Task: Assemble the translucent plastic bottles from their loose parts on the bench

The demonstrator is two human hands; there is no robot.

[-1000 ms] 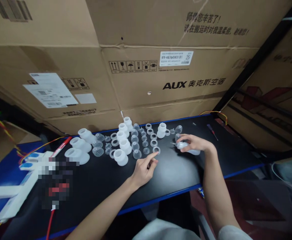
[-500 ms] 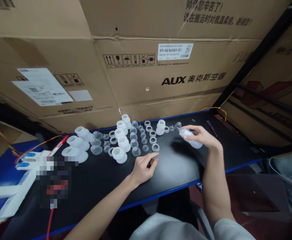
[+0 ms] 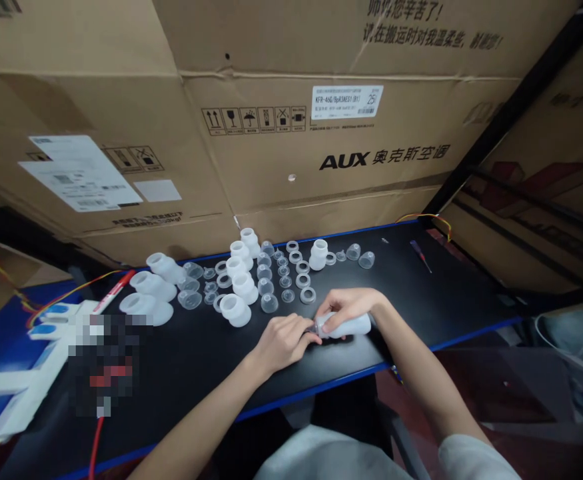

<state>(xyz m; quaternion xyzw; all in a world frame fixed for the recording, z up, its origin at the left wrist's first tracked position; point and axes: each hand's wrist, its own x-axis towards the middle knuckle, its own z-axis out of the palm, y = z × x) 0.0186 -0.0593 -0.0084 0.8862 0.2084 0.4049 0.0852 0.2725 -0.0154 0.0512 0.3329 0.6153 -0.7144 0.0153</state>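
Note:
My right hand (image 3: 351, 305) grips a small translucent white bottle (image 3: 352, 325), held on its side just above the black table (image 3: 421, 300). My left hand (image 3: 285, 340) is closed at the bottle's mouth, fingertips pinched on something small that I cannot make out. Just behind the hands lie rows of clear rings (image 3: 308, 295), small clear caps (image 3: 269, 304) and white funnel-shaped pieces (image 3: 236, 311).
Larger white funnel pieces (image 3: 146, 309) sit at the left beside a red pen (image 3: 114, 292) and blue-and-white boxes (image 3: 46, 327). A small screwdriver (image 3: 420, 255) lies at the back right. Big cardboard boxes (image 3: 291, 133) wall off the table's far edge.
My right hand brought the bottle from the back right down toward the front centre. My left hand closed its fingers and met the bottle's mouth.

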